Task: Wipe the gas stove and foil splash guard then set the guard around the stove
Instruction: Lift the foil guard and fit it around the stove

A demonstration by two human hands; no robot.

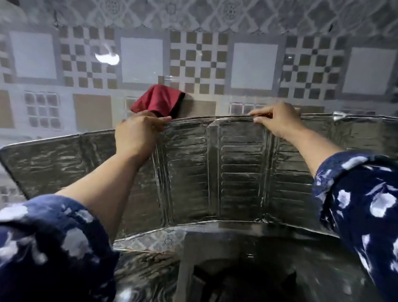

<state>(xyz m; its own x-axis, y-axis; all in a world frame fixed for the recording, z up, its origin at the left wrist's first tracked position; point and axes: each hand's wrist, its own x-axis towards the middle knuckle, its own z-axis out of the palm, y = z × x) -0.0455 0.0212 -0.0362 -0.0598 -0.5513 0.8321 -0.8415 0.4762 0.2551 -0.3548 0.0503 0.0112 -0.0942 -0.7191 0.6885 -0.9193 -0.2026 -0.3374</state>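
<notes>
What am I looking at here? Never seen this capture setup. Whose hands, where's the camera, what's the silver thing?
There is no robot. A person wears one wide-angle camera on the head, looking forward and down, so the two arms in blue patterned sleeves are the wearer's own. There is only this one view.

The silver thing is a folding foil splash guard, standing upright in front of a patterned tiled wall. The left hand grips its top edge and also holds a red cloth, which sticks up behind the edge. The right hand pinches the same top edge further along.

The dark shape at the bottom is probably the gas stove, but it is blurred and dim, so no detail can be made out. The guard's panels bend round it at the back and sides.
</notes>
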